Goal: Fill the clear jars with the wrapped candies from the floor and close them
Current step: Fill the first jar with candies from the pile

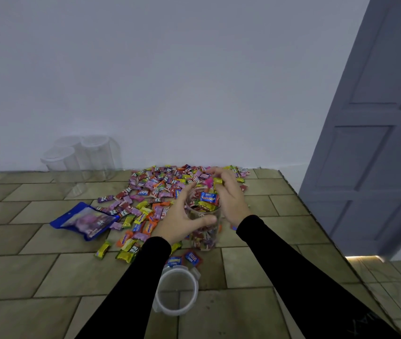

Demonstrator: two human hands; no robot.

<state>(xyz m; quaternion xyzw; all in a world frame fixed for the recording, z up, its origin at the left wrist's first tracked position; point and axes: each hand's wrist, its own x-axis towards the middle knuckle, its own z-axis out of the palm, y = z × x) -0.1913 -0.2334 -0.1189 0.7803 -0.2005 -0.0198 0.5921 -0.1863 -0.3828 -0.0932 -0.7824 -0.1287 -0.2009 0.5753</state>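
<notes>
1. Right now the left hand is wrapped round the near wall of the clear jar, thumb across the front, steadying it upright on the tile floor.
2. The right hand hangs over the jar's mouth at its 1 o'clock side, fingers curled on a few wrapped candies, a pink one and a yellow one showing between the fingertips.
3. The jar looks close to full, with a blue-wrapped piece lying near the rim.
4. To do this drop well, I'd say bring the fingers squarely above the opening before letting go, keep the left hand firm so the jar doesn't tip, and shake the contents down so the lid can seat.
5. That lid lies on the floor at 6 o'clock from the jar, open side up, near the sleeves.
6. The main candy heap spreads from 9 round to 12 o'clock of the jar, up to the wall.
7. A blue candy bag lies at 9 o'clock beyond the heap.
8. Three more clear jars, apparently empty, stand against the wall at 10 o'clock.
</notes>
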